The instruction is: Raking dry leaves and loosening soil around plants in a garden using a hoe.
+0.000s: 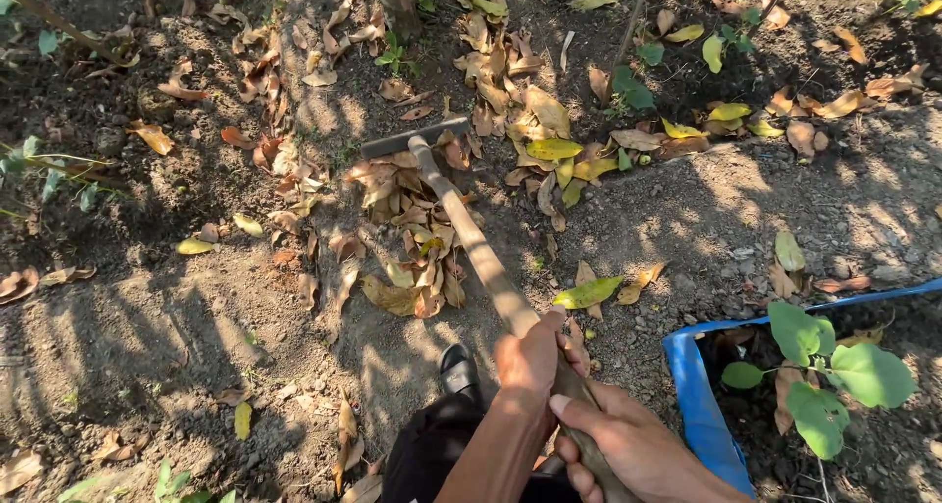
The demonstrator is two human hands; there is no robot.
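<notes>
Bare, dry soil (147, 336) carries everything, dappled with shade. Brown and yellow fallen leaves (412, 258) lie scattered across it, thickest in a pile at the middle. A blue tub (692, 385) rests at the right edge.

Both hands grip one behind the other — left hand (531, 354) ahead, fingers curled shut. Right hand (633, 447) sits nearer the body, thumb extended.
</notes>
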